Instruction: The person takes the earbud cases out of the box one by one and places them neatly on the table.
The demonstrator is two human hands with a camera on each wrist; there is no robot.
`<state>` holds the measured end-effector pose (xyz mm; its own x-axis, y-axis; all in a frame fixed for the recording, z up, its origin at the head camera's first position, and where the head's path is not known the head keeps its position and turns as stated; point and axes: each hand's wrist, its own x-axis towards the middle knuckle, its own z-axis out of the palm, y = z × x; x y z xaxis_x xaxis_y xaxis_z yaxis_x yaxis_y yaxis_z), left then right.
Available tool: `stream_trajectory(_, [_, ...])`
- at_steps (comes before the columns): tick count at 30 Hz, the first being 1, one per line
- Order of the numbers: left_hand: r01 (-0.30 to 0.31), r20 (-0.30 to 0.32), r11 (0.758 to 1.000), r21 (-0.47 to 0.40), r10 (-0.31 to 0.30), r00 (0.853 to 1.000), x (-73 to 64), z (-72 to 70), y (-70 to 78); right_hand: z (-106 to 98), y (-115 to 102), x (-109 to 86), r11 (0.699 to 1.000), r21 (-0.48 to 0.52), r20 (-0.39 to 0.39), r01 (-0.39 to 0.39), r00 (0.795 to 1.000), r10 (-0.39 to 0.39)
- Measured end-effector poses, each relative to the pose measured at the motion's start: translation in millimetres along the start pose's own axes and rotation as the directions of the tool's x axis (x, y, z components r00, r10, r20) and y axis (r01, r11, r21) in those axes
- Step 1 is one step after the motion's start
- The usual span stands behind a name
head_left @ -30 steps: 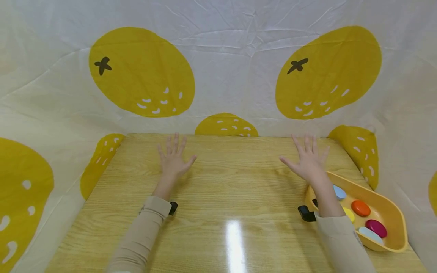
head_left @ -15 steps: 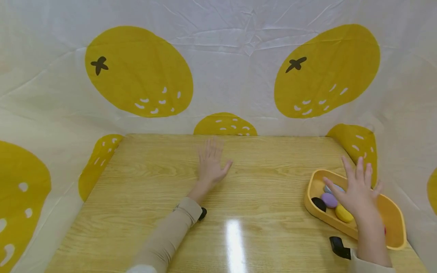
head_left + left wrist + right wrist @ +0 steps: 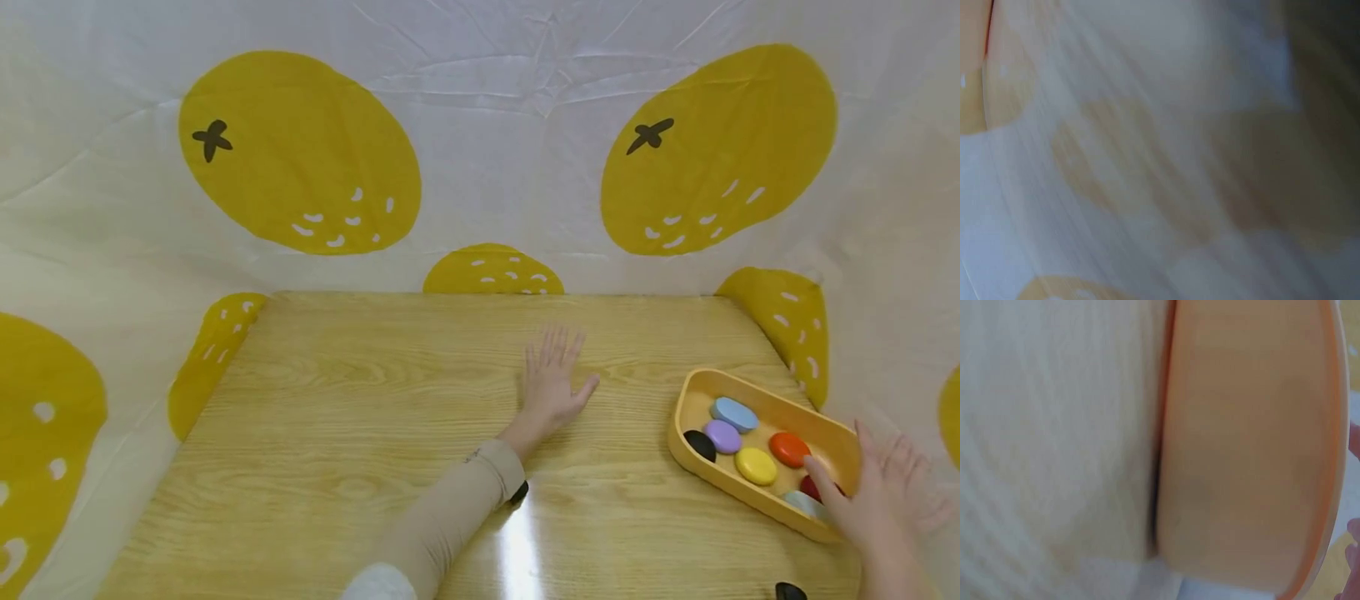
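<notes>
My left hand point(image 3: 551, 383) is over the middle of the wooden table, fingers spread and straight, holding nothing. My right hand point(image 3: 877, 492), blurred by motion, is at the right end of an orange-yellow tray point(image 3: 738, 492), fingers spread, thumb over the rim. Smooth rounded pebble-like pieces lie in the tray: a light blue oval point(image 3: 734, 414), a purple one point(image 3: 722, 437), a black one point(image 3: 700, 446), a yellow one point(image 3: 756, 466), an orange-red one point(image 3: 790, 449) and a pale one point(image 3: 805, 503). A dark red piece point(image 3: 810, 487) is partly hidden by the thumb. The right wrist view shows the tray's outer wall point(image 3: 1247, 450) with fingertips point(image 3: 1354, 550) beyond its rim.
The wooden table point(image 3: 322, 433) reaches back to a white sheet point(image 3: 510, 167) printed with yellow fruit shapes, which hangs behind and at both sides. The tray stands slantwise near the table's right edge. The left wrist view is blurred.
My left hand has moved right to mid-table. My right hand has swung right and toward me, from above the tray's far left end to its right end, uncovering most of the pieces.
</notes>
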<state>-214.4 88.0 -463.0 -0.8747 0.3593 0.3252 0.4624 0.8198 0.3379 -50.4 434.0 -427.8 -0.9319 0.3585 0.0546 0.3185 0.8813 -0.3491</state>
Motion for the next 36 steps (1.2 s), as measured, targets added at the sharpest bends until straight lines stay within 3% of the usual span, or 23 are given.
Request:
stream_trajectory(9, [-0.065, 0.13, 0.996, 0.069, 0.056, 0.99, 8.1, 28.8, 46.9, 6.9, 34.7, -19.5, 0.986, -0.01, 0.035, -0.168, 0.985, 0.168])
stream_trajectory(16, [-0.107, 0.253, 0.992, 0.069, 0.086, 0.964, 12.2, 38.4, 77.1, 11.0, 51.6, -24.6, 0.985, 0.088, -0.062, -0.148, 0.986, 0.154])
stream_trajectory(21, [-0.099, 0.309, 0.994, 0.054, 0.078, 0.948, 17.4, 44.2, 93.6, 11.6, 57.7, -21.1, 0.987, 0.099, -0.068, -0.13, 0.988, 0.137])
stream_trajectory(26, [-0.068, 0.348, 0.995, 0.073, 0.038, 0.937, 21.1, 48.4, 105.0, 10.9, 60.7, -16.7, 0.988, 0.079, -0.028, -0.134, 0.99, 0.136])
stream_trajectory(36, [-0.034, 0.413, 0.989, 0.141, -0.028, 0.91, 29.5, 51.5, 121.9, 13.9, 70.1, -7.8, 0.983, 0.038, 0.152, -0.181, 0.973, 0.174])
